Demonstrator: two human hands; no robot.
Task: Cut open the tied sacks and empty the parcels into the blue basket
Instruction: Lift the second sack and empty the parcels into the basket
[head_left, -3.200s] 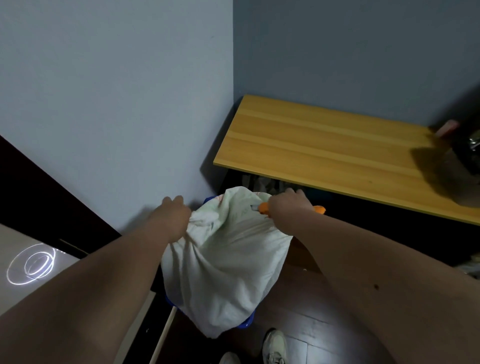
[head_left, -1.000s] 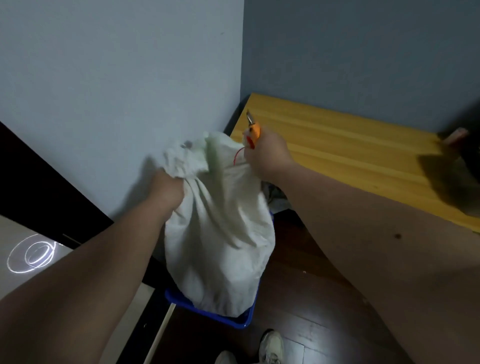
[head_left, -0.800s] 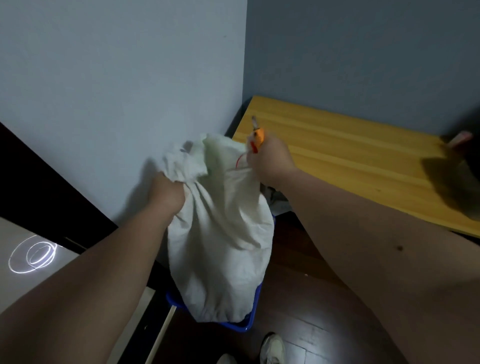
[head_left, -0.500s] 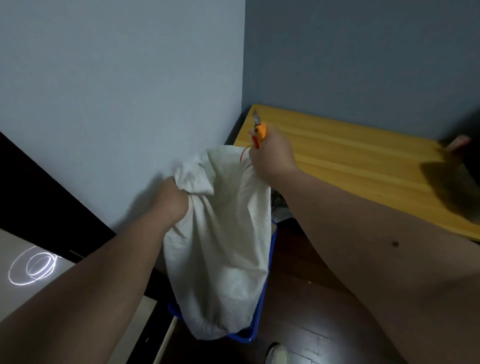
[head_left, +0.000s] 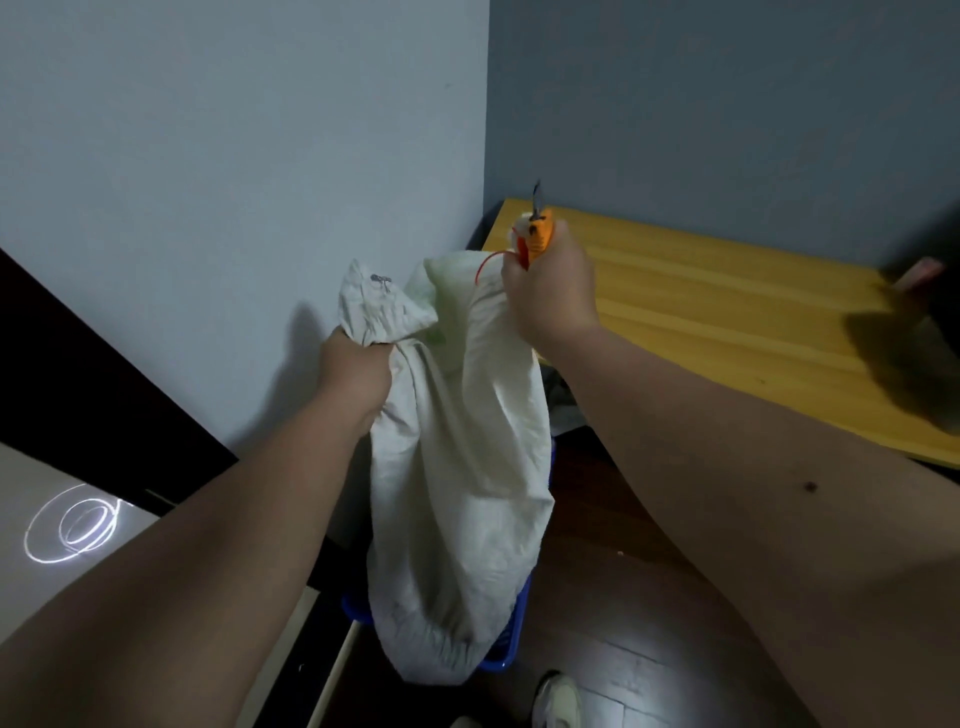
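At the far left, a glowing white ring-shaped scribble (head_left: 72, 527) is showing on a pale surface; it is not forming any readable letters. One left hand (head_left: 356, 371) is clenching a bunched fistful of the white sack (head_left: 462, 493), with a crumpled flap of cloth standing up above the fist. A small dark grey mark (head_left: 380, 279) is sitting on that flap, too small to read. Faint green printing (head_left: 436, 339) is showing through the cloth just right of the fist, also illegible.

The single sack is hanging upright between the two hands, its rounded bottom reaching down in front of the blue basket (head_left: 511, 644), of which only rim edges are peeking out on the floor. Whether the sack's bottom is touching the basket cannot be told.

One right hand (head_left: 553, 291) is gripping the sack's other top corner together with an orange-handled cutter (head_left: 535, 234), its short dark blade pointing upward. A thin red string (head_left: 485, 262) is curving from the sack's top edge toward that fist.

Further right, one yellow wooden table (head_left: 727, 322) is standing against the grey wall. One pale shoe (head_left: 558, 701) is showing at the bottom edge.
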